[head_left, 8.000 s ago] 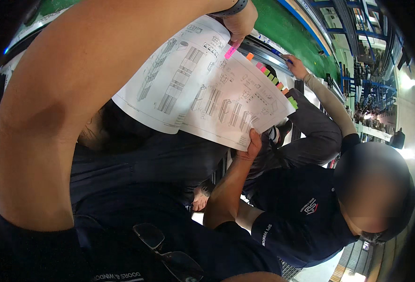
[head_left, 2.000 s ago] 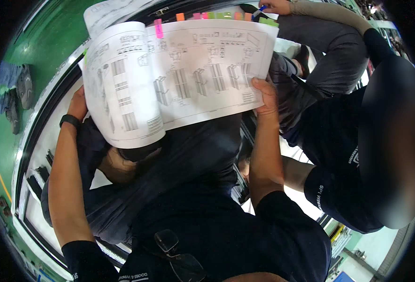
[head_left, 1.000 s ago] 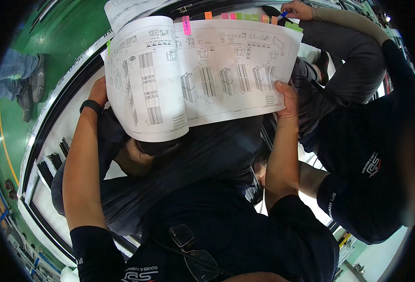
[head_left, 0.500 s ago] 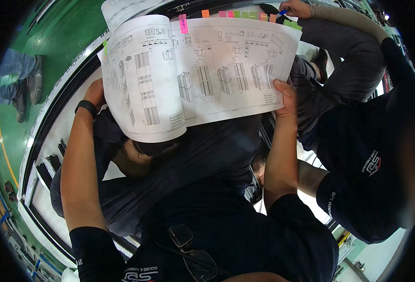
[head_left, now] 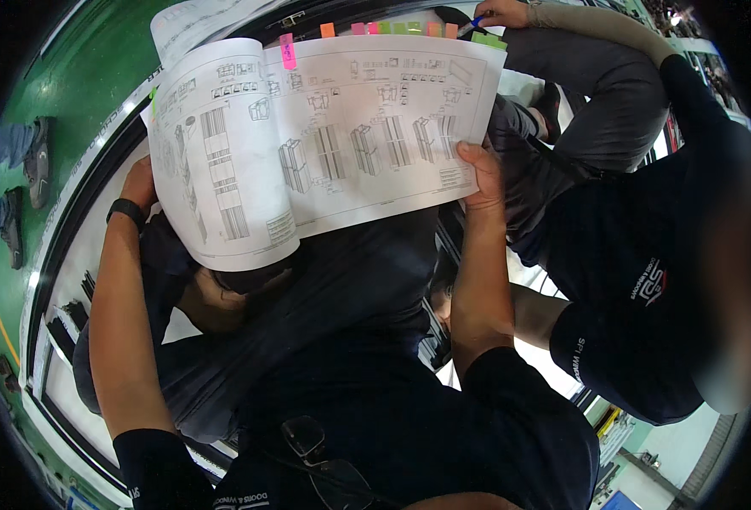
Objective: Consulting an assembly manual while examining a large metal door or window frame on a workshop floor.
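An open booklet of technical drawings (head_left: 375,153) lies spread between my two hands above my lap. Its left-hand pages bulge and curl downward, while the right-hand page is fairly flat. My right hand (head_left: 483,177) grips the lower right corner, thumb on top of the page and fingers behind. At the left edge, my left hand (head_left: 140,184) holds the booklet from the side, its fingers mostly hidden by the pages. Coloured sticky tabs (head_left: 392,29) line the top edge, and a longer pink tab (head_left: 288,52) sticks out near the fold.
A co-worker sits close on the right, one hand (head_left: 501,13) holding a blue pen (head_left: 477,21) by the booklet's top right corner. Beneath me is a white surface with a dark-edged frame (head_left: 52,221). Another person's shoes (head_left: 37,166) stand on the green floor (head_left: 78,93).
The whole view has shifted, so the booklet, my hands and the co-worker appear farther left. My hold on the booklet looks the same, and the same pages are showing.
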Demonstrator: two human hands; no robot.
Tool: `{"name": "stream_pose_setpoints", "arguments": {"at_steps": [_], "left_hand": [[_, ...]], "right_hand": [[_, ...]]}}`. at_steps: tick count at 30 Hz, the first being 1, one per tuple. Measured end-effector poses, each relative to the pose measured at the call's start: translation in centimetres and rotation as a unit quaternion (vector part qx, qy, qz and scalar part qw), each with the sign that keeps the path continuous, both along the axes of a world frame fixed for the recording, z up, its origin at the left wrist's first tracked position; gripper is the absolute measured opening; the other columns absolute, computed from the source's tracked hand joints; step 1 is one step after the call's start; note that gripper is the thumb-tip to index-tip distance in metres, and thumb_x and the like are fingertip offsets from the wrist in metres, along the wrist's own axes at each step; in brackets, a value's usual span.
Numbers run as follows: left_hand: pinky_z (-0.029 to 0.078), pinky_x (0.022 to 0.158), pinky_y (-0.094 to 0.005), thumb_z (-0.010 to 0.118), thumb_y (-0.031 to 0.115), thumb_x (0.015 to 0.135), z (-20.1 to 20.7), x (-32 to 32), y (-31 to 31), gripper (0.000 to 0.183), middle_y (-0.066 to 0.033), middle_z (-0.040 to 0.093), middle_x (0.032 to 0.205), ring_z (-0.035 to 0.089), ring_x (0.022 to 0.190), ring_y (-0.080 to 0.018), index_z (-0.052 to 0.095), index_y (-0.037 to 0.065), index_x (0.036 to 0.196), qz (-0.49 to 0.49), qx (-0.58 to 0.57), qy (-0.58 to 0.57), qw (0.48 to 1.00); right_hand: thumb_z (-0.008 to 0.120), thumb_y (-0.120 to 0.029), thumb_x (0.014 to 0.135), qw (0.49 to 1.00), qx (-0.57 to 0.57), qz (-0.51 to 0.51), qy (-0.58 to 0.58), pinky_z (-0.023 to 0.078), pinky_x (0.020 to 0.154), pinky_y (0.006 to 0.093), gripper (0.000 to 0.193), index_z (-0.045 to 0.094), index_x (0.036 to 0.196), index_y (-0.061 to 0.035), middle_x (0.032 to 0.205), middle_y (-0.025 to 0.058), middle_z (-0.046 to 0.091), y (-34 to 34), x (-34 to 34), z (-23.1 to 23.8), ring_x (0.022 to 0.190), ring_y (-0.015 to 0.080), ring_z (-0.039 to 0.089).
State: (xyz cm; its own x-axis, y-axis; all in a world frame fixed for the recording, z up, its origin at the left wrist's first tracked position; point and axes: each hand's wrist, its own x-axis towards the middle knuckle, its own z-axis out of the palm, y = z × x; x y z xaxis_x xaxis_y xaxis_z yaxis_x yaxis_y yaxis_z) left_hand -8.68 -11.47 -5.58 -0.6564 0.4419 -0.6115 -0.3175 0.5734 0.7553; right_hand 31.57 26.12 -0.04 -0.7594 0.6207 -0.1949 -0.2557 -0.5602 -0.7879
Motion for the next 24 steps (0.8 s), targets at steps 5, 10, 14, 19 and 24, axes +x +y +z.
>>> {"name": "stream_pose_setpoints", "arguments": {"at_steps": [5,10,14,19,24], "left_hand": [[0.056,0.075,-0.0320,0.055,0.026,0.099,0.0,0.1,-0.2,0.033,-0.0087,0.071,0.108,0.069,0.087,-0.0174,0.065,0.002,0.120,0.017,0.060,-0.085,0.994],[0.056,0.080,-0.0339,0.054,0.024,0.099,0.0,0.4,-0.1,0.033,-0.0091,0.070,0.113,0.069,0.091,-0.0191,0.063,0.003,0.123,0.050,0.061,-0.120,0.990],[0.056,0.082,-0.0358,0.054,0.025,0.099,-0.8,-0.2,-1.0,0.034,-0.0093,0.070,0.113,0.069,0.092,-0.0198,0.063,0.004,0.124,0.043,0.082,-0.125,0.988],[0.056,0.082,-0.0353,0.054,0.025,0.099,-0.1,0.6,-0.3,0.033,-0.0089,0.070,0.113,0.069,0.093,-0.0195,0.064,0.004,0.122,0.046,0.058,-0.122,0.990],[0.056,0.082,-0.0347,0.054,0.026,0.100,0.5,0.4,-0.8,0.032,-0.0079,0.070,0.112,0.069,0.092,-0.0193,0.065,0.004,0.121,-0.021,0.068,-0.123,0.990]], "right_hand": [[0.070,-0.005,0.074,1.000,0.006,0.005,0.006,0.052,0.096,0.0377,0.071,0.045,0.140,0.0022,0.123,0.0195,0.062,0.0,-0.1,0.2,0.108,0.0293,0.064],[0.070,-0.002,0.074,1.000,0.005,0.000,0.009,0.052,0.096,0.0380,0.069,0.045,0.138,0.0030,0.123,0.0199,0.062,0.2,0.2,0.3,0.107,0.0299,0.064],[0.069,-0.001,0.074,1.000,0.002,-0.012,0.005,0.052,0.096,0.0385,0.069,0.045,0.138,0.0036,0.123,0.0202,0.062,0.1,-0.1,0.2,0.106,0.0303,0.065],[0.069,0.000,0.074,1.000,-0.001,-0.014,0.013,0.051,0.096,0.0383,0.071,0.045,0.140,0.0034,0.123,0.0200,0.062,0.1,-0.1,0.2,0.107,0.0300,0.064],[0.069,-0.002,0.074,1.000,0.010,-0.016,0.001,0.051,0.097,0.0376,0.070,0.046,0.140,0.0026,0.124,0.0192,0.062,0.0,0.1,0.5,0.107,0.0297,0.064]]}}
